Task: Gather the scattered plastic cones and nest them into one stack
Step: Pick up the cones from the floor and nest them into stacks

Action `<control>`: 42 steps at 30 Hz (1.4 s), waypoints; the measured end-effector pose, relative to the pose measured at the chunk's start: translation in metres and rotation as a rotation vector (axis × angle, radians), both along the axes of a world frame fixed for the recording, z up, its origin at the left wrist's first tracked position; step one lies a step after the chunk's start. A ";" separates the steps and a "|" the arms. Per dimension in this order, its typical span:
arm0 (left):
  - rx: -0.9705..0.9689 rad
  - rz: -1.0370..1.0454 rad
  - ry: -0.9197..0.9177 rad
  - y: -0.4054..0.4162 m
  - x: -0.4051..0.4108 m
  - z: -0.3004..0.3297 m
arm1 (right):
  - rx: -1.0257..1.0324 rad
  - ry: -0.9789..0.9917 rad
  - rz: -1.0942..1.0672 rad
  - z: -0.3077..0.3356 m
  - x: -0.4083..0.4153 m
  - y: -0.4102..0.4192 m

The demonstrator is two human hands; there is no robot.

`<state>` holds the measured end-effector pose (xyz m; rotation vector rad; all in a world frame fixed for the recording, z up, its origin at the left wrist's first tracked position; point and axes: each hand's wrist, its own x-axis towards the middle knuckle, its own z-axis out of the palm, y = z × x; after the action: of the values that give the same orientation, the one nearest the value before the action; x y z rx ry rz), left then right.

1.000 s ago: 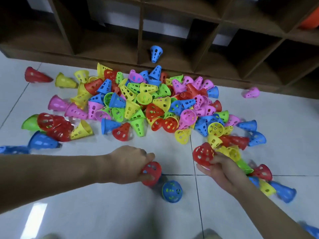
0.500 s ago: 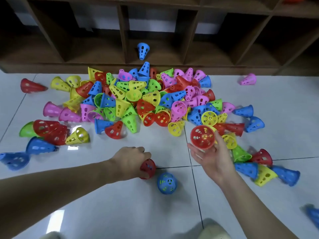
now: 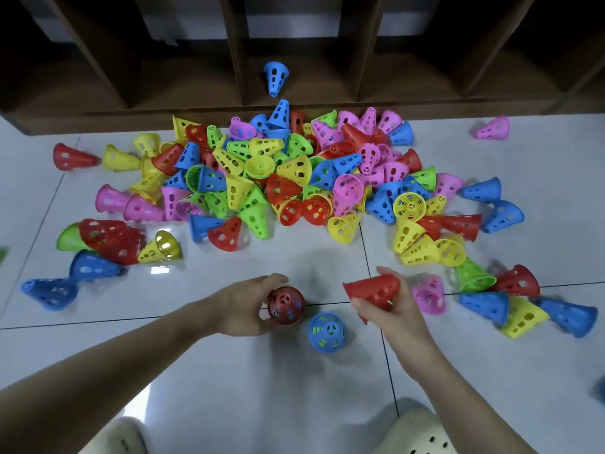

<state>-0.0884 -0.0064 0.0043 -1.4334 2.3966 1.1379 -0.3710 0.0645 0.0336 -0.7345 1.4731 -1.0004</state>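
- While both arms reach in from 6 o'clock, the left hand curls its fingers round an upright red perforated plastic cone standing on the white tiled floor, seen from above, narrow end up.
- Right hand grips a second red perforated plastic cone, tilted on its side, narrow end toward 9 o'clock, thumb below and fingers over the top; it is lifted off the floor, apart from the upright red cone.
- Blue perforated plastic cone stands upright on the floor between the two hands, just at 4 o'clock of the upright red cone, not touching either hand.
- Big heap of mixed red, yellow, green, blue and pink cones lies at 12 o'clock of the hands, spreading toward 9 and 3 o'clock.
- Pink perforated cone lies just at 3 o'clock of the right hand.
- Lone blue cone sits inside the dark wooden shelf unit at 12 o'clock.
- Lone pink cone lies on the floor at 2 o'clock, apart from the heap.
- Cream perforated shoes show at the bottom edge.
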 end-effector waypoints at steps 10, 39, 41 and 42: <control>-0.485 0.448 -0.174 -0.059 0.059 -0.031 | -0.329 0.732 0.634 -0.045 0.024 0.034; -0.079 0.581 0.536 0.054 -0.026 0.014 | 0.272 0.385 -0.555 -0.098 -0.096 -0.053; -0.124 0.501 0.454 0.055 -0.024 0.002 | 0.306 0.387 -0.531 -0.104 -0.099 -0.069; -0.164 0.461 0.395 0.053 -0.022 -0.004 | 0.320 0.403 -0.513 -0.104 -0.100 -0.075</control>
<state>-0.1105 0.0469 0.0001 -2.0652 2.5290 1.4707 -0.4712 -0.0108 -0.0703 -0.3356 2.1863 -0.9879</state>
